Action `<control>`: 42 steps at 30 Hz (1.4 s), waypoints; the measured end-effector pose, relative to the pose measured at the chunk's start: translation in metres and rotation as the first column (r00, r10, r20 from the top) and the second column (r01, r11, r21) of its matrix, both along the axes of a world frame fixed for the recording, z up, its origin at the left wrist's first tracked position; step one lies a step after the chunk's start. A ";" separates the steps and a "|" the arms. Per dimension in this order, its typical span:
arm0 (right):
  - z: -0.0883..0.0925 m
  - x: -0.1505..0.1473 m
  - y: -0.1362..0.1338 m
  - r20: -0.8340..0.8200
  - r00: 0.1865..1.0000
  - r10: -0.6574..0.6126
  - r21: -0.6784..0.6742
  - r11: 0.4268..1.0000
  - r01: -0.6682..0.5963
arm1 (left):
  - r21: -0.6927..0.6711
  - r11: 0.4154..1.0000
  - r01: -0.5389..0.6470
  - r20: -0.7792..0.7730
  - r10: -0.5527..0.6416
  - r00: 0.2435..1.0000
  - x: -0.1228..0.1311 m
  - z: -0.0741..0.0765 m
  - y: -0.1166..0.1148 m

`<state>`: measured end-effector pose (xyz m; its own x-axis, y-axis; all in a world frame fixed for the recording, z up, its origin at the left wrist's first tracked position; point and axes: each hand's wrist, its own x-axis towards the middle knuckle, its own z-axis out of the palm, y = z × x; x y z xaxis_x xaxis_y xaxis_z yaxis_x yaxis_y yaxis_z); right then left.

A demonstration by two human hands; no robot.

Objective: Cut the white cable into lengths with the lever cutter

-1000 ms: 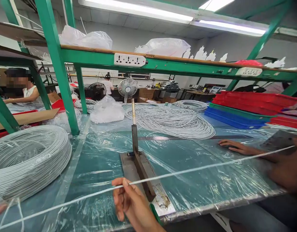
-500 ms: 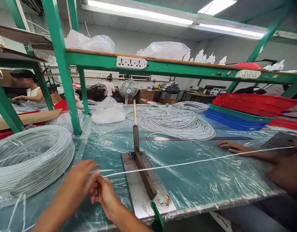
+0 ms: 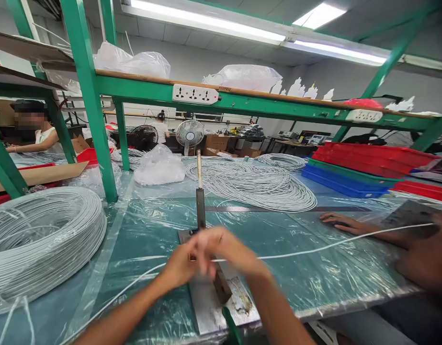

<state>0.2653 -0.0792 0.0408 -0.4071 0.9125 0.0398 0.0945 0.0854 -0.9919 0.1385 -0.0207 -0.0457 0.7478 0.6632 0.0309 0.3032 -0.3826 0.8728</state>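
My left hand point(image 3: 179, 266) is closed on a thin white cord point(image 3: 314, 249) just in front of the metal lever cutter point(image 3: 221, 287) on its steel base plate. My right hand point(image 3: 226, 249) is beside it, over the cutter blade. Its fingers are curled and smeared by motion, so I cannot see its grip. The cord comes up from the lower left, passes through my hands and stretches right to a co-worker's hand point(image 3: 422, 258) at the table edge. The cutter's handle point(image 3: 199, 191) stands upright behind my hands.
The co-worker's other hand point(image 3: 341, 223) lies flat near a long steel ruler point(image 3: 278, 209). A big coil of grey-white cord point(image 3: 44, 239) sits at left and a looser pile point(image 3: 253, 184) behind. Red, green and blue trays point(image 3: 357, 165) are stacked at right. Green frame posts point(image 3: 91, 115) rise at left.
My hands have moved right along the cord, from left of the cutter to over its blade. The cord now sags a little between my hands and the co-worker.
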 end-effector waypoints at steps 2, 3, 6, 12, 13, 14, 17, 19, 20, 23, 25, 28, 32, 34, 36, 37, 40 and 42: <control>0.025 0.040 0.037 -0.084 0.805 -0.587 0.121 0.796 0.593 | 0.084 0.996 -0.031 -0.061 0.036 0.997 0.000 0.000 -0.005; 0.032 0.057 0.059 -0.089 0.731 -0.676 0.113 0.722 0.682 | 0.144 0.989 -0.038 -0.100 0.052 0.994 -0.001 0.001 -0.007; 0.037 0.091 0.121 0.002 0.694 -0.720 0.011 0.694 0.720 | 0.334 0.943 0.005 -0.219 0.072 0.973 -0.002 0.002 -0.013; 0.033 0.090 0.179 0.067 0.757 -0.649 -0.126 0.748 0.652 | 0.312 0.950 -0.015 -0.213 0.085 0.973 0.006 -0.005 -0.017; 0.035 0.087 0.183 0.066 0.759 -0.648 -0.140 0.747 0.650 | 0.256 0.965 -0.050 -0.156 0.093 0.983 0.008 -0.007 -0.016; 0.036 0.083 0.187 0.067 0.759 -0.648 -0.156 0.744 0.649 | 0.202 0.976 -0.078 -0.112 0.102 0.988 0.010 -0.009 -0.015; 0.041 0.077 0.191 0.066 0.756 -0.651 -0.194 0.735 0.650 | 0.092 0.989 -0.118 -0.064 0.124 0.990 0.015 -0.013 -0.010; 0.043 0.077 0.187 0.048 0.757 -0.651 -0.195 0.737 0.647 | 0.044 0.989 -0.138 -0.033 0.139 0.990 0.019 -0.016 -0.007; 0.045 0.078 0.183 0.033 0.759 -0.650 -0.188 0.742 0.643 | 0.025 0.988 -0.151 -0.017 0.151 0.988 0.020 -0.018 -0.006; 0.054 0.081 0.157 -0.026 0.771 -0.637 -0.165 0.763 0.625 | -0.036 0.974 -0.222 0.019 0.223 0.975 0.026 -0.026 -0.005; 0.061 0.082 0.131 -0.061 0.776 -0.627 -0.154 0.774 0.613 | -0.076 0.958 -0.276 0.018 0.278 0.960 0.030 -0.032 -0.006; 0.068 0.081 0.082 -0.106 0.776 -0.622 -0.156 0.781 0.605 | -0.099 0.940 -0.326 -0.015 0.326 0.945 0.035 -0.038 -0.006; 0.055 0.075 0.006 -0.096 0.739 -0.667 -0.237 0.736 0.634 | -0.112 0.925 -0.362 -0.053 0.358 0.932 0.037 -0.039 -0.006; 0.038 0.071 -0.030 -0.065 0.757 -0.650 -0.271 0.742 0.613 | -0.105 0.922 -0.372 -0.063 0.367 0.928 0.037 -0.038 -0.007; 0.021 0.065 -0.062 -0.018 0.783 -0.622 -0.312 0.747 0.587 | -0.091 0.923 -0.374 -0.067 0.369 0.927 0.037 -0.037 -0.007; 0.013 0.062 -0.075 0.012 0.786 -0.618 -0.341 0.737 0.584 | -0.085 0.923 -0.374 -0.068 0.369 0.927 0.037 -0.037 -0.008; -0.004 0.048 -0.105 0.082 0.758 -0.647 -0.438 0.660 0.610 | -0.068 0.925 -0.375 -0.071 0.370 0.926 0.037 -0.036 -0.008; -0.010 0.039 -0.117 0.082 0.723 -0.686 -0.479 0.609 0.632 | -0.059 0.924 -0.377 -0.074 0.372 0.925 0.037 -0.035 -0.009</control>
<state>0.3041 -0.1958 0.0312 0.2933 0.8508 -0.4361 -0.1541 -0.4081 -0.8998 0.1750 -0.0296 -0.0812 0.4435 0.8940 -0.0635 0.4652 -0.1690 0.8689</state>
